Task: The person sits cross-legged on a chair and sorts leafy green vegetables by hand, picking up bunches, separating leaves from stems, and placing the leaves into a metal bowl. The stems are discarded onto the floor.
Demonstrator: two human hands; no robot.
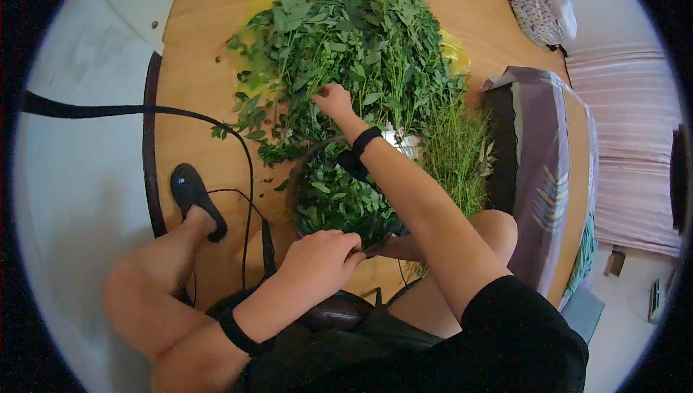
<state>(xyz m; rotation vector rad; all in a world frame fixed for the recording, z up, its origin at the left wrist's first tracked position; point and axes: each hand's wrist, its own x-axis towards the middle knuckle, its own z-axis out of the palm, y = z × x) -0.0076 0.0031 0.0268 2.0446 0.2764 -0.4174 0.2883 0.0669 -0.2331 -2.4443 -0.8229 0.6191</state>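
Note:
A large heap of leafy green stems [357, 30] lies on the floor before me. My right hand [334, 102] reaches to its near edge, fingers bent against the greenery; whether a stem is between them is unclear. Between my legs stands a round container [294, 195], with loose green leaves [341, 198] inside. My left hand [322, 260] is just over the container's near rim, its thumb and fingers close together, and what they may hold is hidden. Thin, mostly bare stems [455, 160] are piled to the right of the container.
Yellow plastic sheeting [456, 54] shows beneath the heap. A black cable [250, 198] crosses the wooden floor [200, 79] at left, near my slippered foot [195, 192]. A cloth-draped piece of furniture [541, 176] stands at right. A patterned bag [536, 17] rests by the far wall.

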